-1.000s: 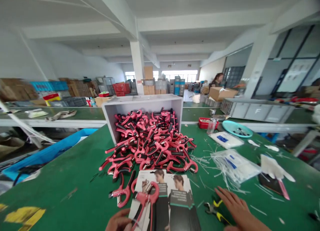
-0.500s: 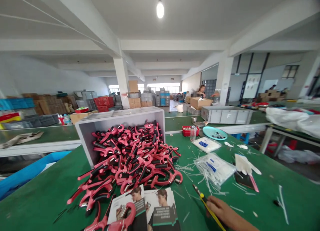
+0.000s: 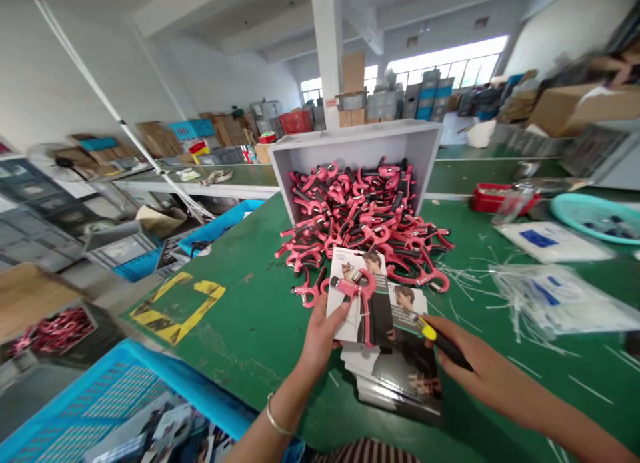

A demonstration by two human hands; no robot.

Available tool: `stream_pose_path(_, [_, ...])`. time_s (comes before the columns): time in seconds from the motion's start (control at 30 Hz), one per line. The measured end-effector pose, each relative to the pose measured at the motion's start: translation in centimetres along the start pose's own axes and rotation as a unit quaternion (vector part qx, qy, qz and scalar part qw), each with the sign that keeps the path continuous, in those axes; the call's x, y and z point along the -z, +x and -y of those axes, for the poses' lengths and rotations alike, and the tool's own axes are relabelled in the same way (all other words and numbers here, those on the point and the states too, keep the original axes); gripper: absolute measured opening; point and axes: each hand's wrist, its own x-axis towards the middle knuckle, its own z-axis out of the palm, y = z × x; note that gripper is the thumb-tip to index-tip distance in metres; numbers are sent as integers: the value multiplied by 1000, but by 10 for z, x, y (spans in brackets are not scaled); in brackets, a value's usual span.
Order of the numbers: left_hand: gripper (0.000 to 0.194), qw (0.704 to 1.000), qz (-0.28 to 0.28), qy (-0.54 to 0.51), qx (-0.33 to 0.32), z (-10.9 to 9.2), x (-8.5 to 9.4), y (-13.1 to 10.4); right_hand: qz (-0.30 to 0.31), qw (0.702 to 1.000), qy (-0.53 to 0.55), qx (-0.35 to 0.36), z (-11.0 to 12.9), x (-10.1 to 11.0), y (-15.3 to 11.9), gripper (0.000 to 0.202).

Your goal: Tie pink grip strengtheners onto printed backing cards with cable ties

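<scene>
My left hand (image 3: 320, 333) is closed on the left edge of a printed card (image 3: 341, 326), its thumb on a pink hand gripper (image 3: 369, 286) that lies on the card's front. My right hand (image 3: 457, 353) holds a yellow and black screwdriver-like tool (image 3: 440, 339), its tip over the cards. Beneath both hands lies a stack of printed cards (image 3: 395, 376). Behind them, a heap of pink and black hand grippers (image 3: 350, 209) spills from a grey crate (image 3: 430, 156) tipped on its side.
White ties (image 3: 530, 316) and plastic bags (image 3: 555, 239) lie on the right of the green table (image 3: 240, 336). Farther back are a red container (image 3: 487, 199) and a turquoise tray (image 3: 595, 216). A blue basket (image 3: 100, 396) with packages stands at the lower left.
The view has turned left and down. My left hand has come into view, holding a card with a pink gripper on it. My right hand has brought the tool over to the card stack.
</scene>
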Motion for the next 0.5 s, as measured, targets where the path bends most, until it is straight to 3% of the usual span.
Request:
stream_pose_path(0.07, [52, 1000, 2, 9, -2, 0, 1, 2, -10, 977, -204, 56, 5, 0, 10, 66])
stream_pose_path(0.17, [47, 999, 16, 39, -29, 5, 7, 3, -13, 930, -354, 99, 10, -4, 20, 78])
stream_pose_path(0.3, [42, 993, 29, 69, -88, 11, 13, 3, -49, 905, -412, 98, 11, -8, 30, 76])
stream_pose_path(0.5, [37, 993, 36, 77, -85, 13, 12, 4, -58, 887, -443, 115, 10, -7, 44, 77])
